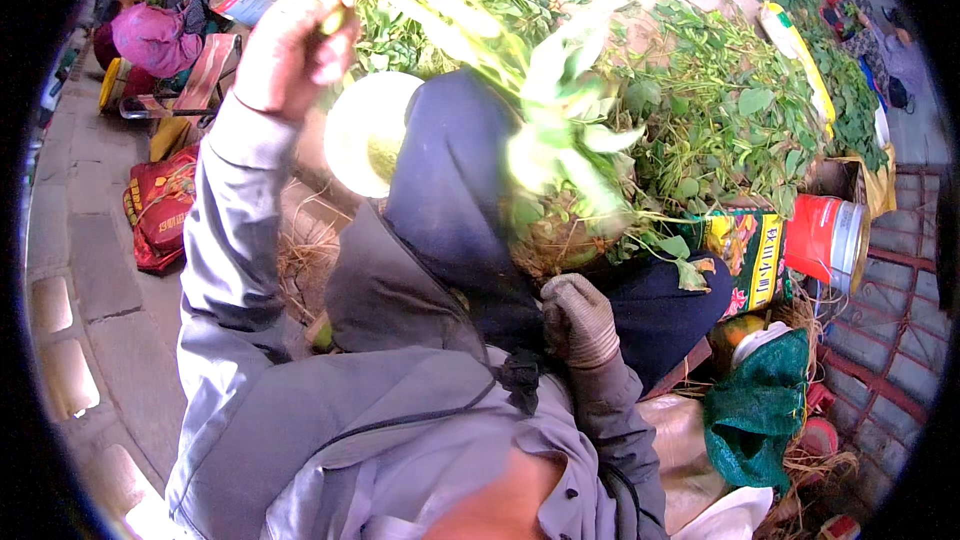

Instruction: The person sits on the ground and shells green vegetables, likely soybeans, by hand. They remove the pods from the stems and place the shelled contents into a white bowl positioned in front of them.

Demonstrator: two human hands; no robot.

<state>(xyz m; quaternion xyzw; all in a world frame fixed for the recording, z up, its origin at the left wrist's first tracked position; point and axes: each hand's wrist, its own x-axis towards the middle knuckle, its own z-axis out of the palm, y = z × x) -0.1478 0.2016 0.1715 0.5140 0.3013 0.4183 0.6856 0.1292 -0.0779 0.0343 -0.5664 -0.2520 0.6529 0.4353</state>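
Note:
My left hand [296, 52], bare, is raised at the upper left with its fingers curled around a small green piece, apparently a bean pod [332, 21]. Long blurred green stalks [420, 7] cross just above and beside it, ending in blurred pale leaves [574, 127] over my knee. Below that hand a white bucket [341, 131] holds green pods or beans. In a knitted glove, my right hand [581, 321] is closed in a fist near my lap. Brown roots [559, 255] lie just beyond its knuckles; whether it grips them is hidden.
Heaps of leafy bean plants [720, 105] spread ahead and right. A red and silver can [829, 240], a printed sack [750, 262] and a green mesh bag [761, 412] sit at right. A red bag [161, 210] lies left. Another person [157, 37] sits near a folding stool [206, 79].

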